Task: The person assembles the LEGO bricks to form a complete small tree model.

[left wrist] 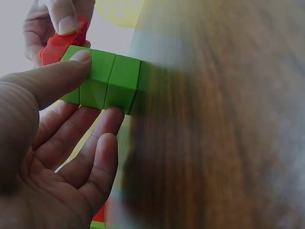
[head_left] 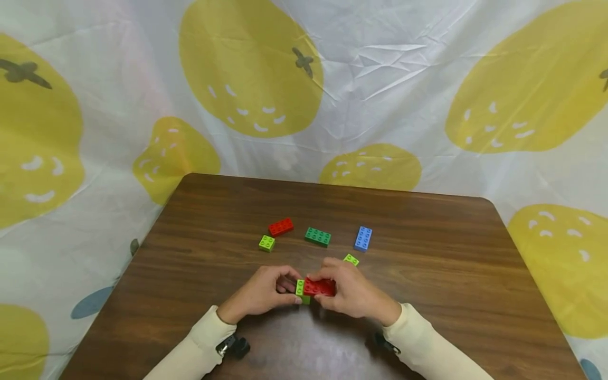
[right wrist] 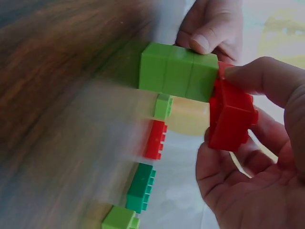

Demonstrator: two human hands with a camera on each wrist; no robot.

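Observation:
Three light green toy bricks form a stack, standing at the front middle of the table between the two hands. My left hand grips this stack, thumb on the near side and fingers on the far side. A red brick lies across the stack's top and juts out to the right, with green studs showing beside it in the head view. My right hand pinches the red brick between thumb and fingers, covering its right end in the head view.
Loose bricks lie beyond the hands on the brown table: another red brick, a small light green brick, a dark green brick and a blue brick. Another light green brick is partly hidden behind the right hand.

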